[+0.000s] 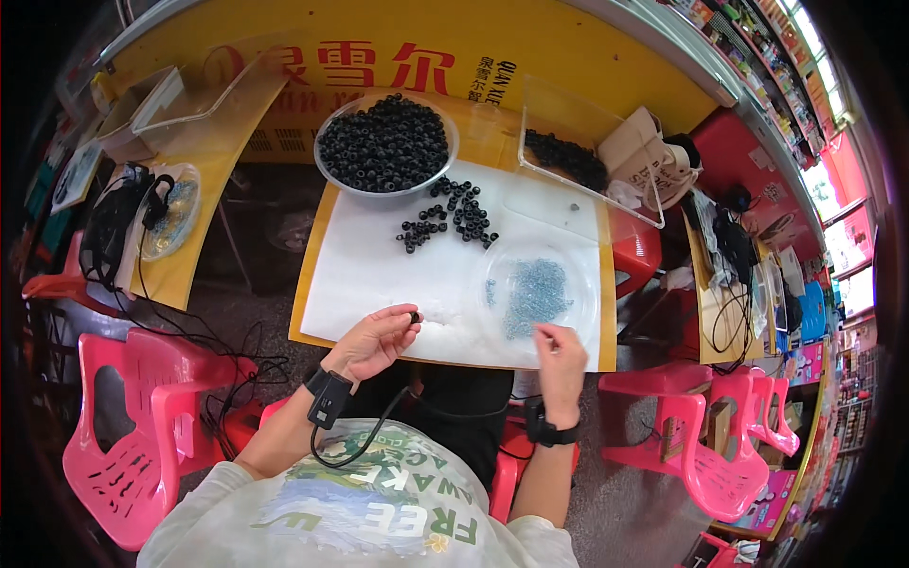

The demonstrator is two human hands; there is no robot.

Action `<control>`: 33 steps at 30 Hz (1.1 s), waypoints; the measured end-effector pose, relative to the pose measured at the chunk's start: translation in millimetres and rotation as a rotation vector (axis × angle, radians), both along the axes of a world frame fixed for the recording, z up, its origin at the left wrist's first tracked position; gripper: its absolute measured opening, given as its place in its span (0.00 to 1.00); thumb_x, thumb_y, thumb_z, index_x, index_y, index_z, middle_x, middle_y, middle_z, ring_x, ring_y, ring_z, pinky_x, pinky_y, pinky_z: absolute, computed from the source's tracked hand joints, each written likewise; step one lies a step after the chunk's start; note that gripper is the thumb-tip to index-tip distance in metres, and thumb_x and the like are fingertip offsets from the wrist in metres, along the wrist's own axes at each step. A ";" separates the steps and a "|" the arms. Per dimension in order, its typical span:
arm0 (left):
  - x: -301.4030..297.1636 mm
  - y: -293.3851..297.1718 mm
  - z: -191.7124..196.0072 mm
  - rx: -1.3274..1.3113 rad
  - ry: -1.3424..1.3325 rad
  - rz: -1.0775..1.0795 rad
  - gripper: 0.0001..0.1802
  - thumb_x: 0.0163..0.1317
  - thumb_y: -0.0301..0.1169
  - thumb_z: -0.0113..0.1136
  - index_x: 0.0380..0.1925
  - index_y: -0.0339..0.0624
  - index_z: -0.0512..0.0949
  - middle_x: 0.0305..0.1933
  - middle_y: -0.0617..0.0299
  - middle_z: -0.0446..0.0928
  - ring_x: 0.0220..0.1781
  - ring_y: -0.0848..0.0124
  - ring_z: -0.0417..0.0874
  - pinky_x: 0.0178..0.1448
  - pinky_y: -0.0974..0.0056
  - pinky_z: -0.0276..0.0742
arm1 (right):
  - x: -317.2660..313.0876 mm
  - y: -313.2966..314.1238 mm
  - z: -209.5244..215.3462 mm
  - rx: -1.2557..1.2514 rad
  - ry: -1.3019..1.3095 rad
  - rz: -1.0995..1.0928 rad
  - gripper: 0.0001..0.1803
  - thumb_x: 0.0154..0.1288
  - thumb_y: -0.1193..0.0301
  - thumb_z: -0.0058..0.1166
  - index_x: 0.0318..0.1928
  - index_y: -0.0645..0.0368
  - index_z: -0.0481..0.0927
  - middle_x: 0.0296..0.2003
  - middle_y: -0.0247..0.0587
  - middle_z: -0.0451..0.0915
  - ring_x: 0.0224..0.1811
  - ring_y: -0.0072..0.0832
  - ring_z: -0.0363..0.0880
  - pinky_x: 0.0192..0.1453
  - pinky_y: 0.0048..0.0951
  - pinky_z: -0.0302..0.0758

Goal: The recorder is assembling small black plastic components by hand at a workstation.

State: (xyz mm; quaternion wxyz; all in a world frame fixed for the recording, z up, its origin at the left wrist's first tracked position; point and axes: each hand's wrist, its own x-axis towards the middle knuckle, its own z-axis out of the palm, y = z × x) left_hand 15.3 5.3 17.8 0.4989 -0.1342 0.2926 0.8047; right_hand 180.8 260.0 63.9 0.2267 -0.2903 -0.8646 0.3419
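Observation:
My left hand pinches a small black ring-shaped bead between thumb and fingertips, just above the white sheet on the table. My right hand rests at the near edge of a clear round dish that holds small blue-grey pieces; its fingertips are pinched together, and what they hold is too small to tell. Loose black beads lie scattered further back on the sheet. A metal bowl heaped with black beads stands behind them.
A clear rectangular tray with more black beads leans at the back right. Pink plastic chairs stand on both sides. A second yellow table at left carries a clear dish, cables and trays. Cables trail on the floor at left.

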 end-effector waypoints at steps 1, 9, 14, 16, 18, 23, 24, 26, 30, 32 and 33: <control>1.3 3.5 0.2 0.008 -0.004 -0.009 0.13 0.66 0.22 0.61 0.50 0.37 0.75 0.46 0.56 0.81 0.46 0.70 0.85 0.52 0.72 0.84 | 10.7 16.1 -6.4 0.110 -0.030 -0.061 0.06 0.60 0.76 0.60 0.38 0.62 0.84 0.33 0.46 0.81 0.33 0.39 0.80 0.39 0.35 0.76; 2.8 10.4 -3.5 0.024 0.012 -0.015 0.12 0.67 0.22 0.60 0.49 0.36 0.75 0.46 0.56 0.81 0.47 0.70 0.84 0.52 0.72 0.84 | 15.8 41.9 -27.5 0.099 -0.106 0.061 0.08 0.56 0.79 0.60 0.38 0.62 0.83 0.38 0.48 0.78 0.37 0.45 0.79 0.42 0.38 0.76; 0.8 4.3 -5.1 0.018 0.011 -0.010 0.11 0.67 0.23 0.59 0.49 0.36 0.75 0.46 0.57 0.81 0.47 0.70 0.84 0.53 0.72 0.84 | 15.6 50.1 -38.7 0.174 -0.080 0.087 0.08 0.56 0.79 0.60 0.39 0.62 0.82 0.37 0.48 0.79 0.34 0.43 0.78 0.41 0.37 0.76; 0.9 4.9 -4.6 0.022 0.021 -0.017 0.11 0.68 0.23 0.58 0.49 0.36 0.75 0.46 0.57 0.81 0.47 0.71 0.84 0.54 0.72 0.83 | 16.3 51.3 -38.5 0.164 -0.077 0.084 0.07 0.57 0.79 0.59 0.38 0.63 0.82 0.37 0.49 0.79 0.37 0.46 0.79 0.42 0.38 0.76; 1.0 7.1 -4.3 0.034 0.035 -0.026 0.11 0.68 0.23 0.58 0.49 0.37 0.75 0.46 0.57 0.81 0.48 0.71 0.84 0.54 0.72 0.83 | 20.0 53.5 -41.0 0.204 -0.052 0.080 0.07 0.57 0.79 0.59 0.38 0.64 0.82 0.35 0.49 0.79 0.36 0.45 0.79 0.41 0.38 0.76; -1.3 11.3 2.4 0.056 0.040 -0.049 0.10 0.68 0.23 0.58 0.49 0.37 0.75 0.46 0.58 0.81 0.46 0.72 0.84 0.53 0.72 0.83 | 20.9 46.0 -25.5 0.120 -0.164 -0.020 0.08 0.56 0.79 0.60 0.38 0.64 0.81 0.34 0.48 0.80 0.36 0.43 0.79 0.41 0.38 0.75; -1.7 11.1 3.6 0.059 0.038 -0.053 0.10 0.68 0.23 0.58 0.48 0.38 0.75 0.46 0.58 0.81 0.47 0.72 0.84 0.53 0.72 0.83 | 20.7 44.9 -23.0 0.105 -0.189 -0.027 0.08 0.56 0.79 0.60 0.38 0.64 0.81 0.35 0.48 0.80 0.36 0.42 0.79 0.41 0.38 0.75; -2.6 10.7 4.1 0.067 0.028 -0.054 0.10 0.68 0.23 0.58 0.48 0.38 0.75 0.46 0.58 0.81 0.47 0.72 0.84 0.53 0.72 0.83 | 22.4 48.3 -25.4 0.184 -0.132 -0.025 0.10 0.55 0.78 0.62 0.39 0.64 0.82 0.35 0.47 0.79 0.32 0.38 0.77 0.39 0.36 0.74; -1.4 8.4 0.9 0.049 0.017 -0.042 0.11 0.67 0.23 0.59 0.48 0.38 0.75 0.45 0.57 0.81 0.47 0.72 0.84 0.54 0.71 0.83 | 25.2 54.3 -32.4 0.280 -0.120 0.016 0.13 0.55 0.77 0.64 0.42 0.63 0.83 0.35 0.46 0.79 0.31 0.37 0.75 0.39 0.35 0.73; -0.1 7.1 -0.9 0.041 0.012 -0.027 0.12 0.67 0.23 0.59 0.50 0.37 0.75 0.45 0.57 0.81 0.46 0.71 0.84 0.54 0.71 0.84 | 23.5 53.1 -30.7 0.218 -0.147 0.029 0.13 0.55 0.76 0.64 0.42 0.63 0.83 0.36 0.48 0.80 0.37 0.42 0.78 0.44 0.38 0.75; 0.3 6.6 -1.3 0.038 0.009 -0.020 0.12 0.67 0.23 0.59 0.50 0.37 0.75 0.45 0.56 0.81 0.46 0.71 0.85 0.54 0.71 0.84 | 22.8 52.7 -30.0 0.187 -0.160 0.035 0.13 0.55 0.76 0.64 0.42 0.63 0.83 0.37 0.48 0.80 0.40 0.44 0.80 0.47 0.40 0.75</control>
